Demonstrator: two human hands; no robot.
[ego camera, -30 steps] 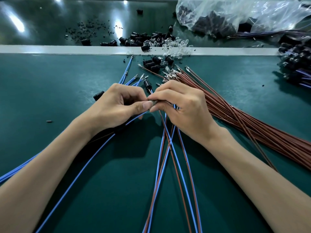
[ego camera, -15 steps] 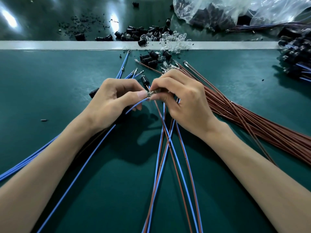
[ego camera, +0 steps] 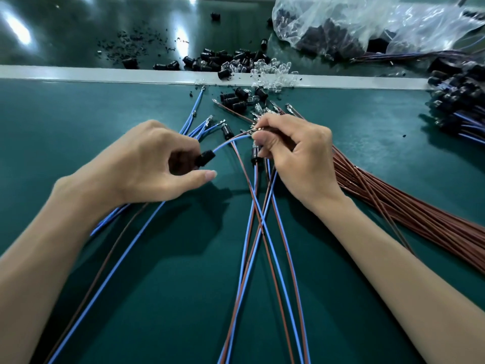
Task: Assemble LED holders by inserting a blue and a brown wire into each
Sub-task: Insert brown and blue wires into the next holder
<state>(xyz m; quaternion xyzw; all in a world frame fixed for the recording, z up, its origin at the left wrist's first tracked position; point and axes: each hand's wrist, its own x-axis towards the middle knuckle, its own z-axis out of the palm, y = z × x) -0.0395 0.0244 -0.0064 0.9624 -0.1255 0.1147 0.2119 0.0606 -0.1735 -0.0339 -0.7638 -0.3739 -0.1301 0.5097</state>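
Now my left hand [ego camera: 147, 164] curls around the black holder [ego camera: 205, 158] just above the mat [ego camera: 78, 127]. The blue wire [ego camera: 231, 141] leaving it arcs to my right hand [ego camera: 296, 156], which pinches its far end. Tugging could unseat it or snag the crossed wires [ego camera: 259, 224].

The plastic bag [ego camera: 367, 19] at the tabletop's far right corner is cut off, its contents blurred. The left hand [ego camera: 147, 166] half hides the holder [ego camera: 204, 158].

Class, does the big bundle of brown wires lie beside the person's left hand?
No, the bundle of brown wires lies past the right hand, far from the left hand.
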